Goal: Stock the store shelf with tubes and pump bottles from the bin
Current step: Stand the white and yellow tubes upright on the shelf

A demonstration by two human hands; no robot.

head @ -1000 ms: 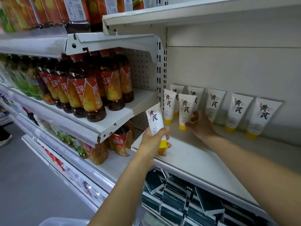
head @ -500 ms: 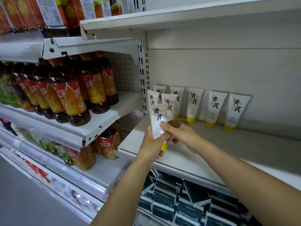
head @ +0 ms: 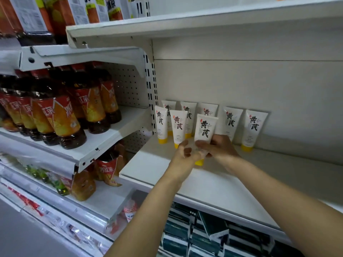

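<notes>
A white tube with black characters and a yellow cap (head: 205,130) stands cap-down, low over the white shelf (head: 222,186). My right hand (head: 220,146) pinches its lower part from the right. Just left of the cap, my left hand (head: 182,155) has its fingers loosened and apart. Several matching tubes (head: 253,127) stand cap-down along the back wall, two more (head: 178,127) in front at the left. No bin or pump bottle is in view.
Left of the perforated upright, shelves carry dark tea bottles with orange labels (head: 61,119). Dark green boxes (head: 204,236) fill the shelf below. Another white shelf (head: 185,25) hangs overhead. Bare shelf surface stretches to the right of my hands.
The tube went from my left hand to my right, and moved right and back toward the rows. My left hand's grip has loosened. The camera turned right.
</notes>
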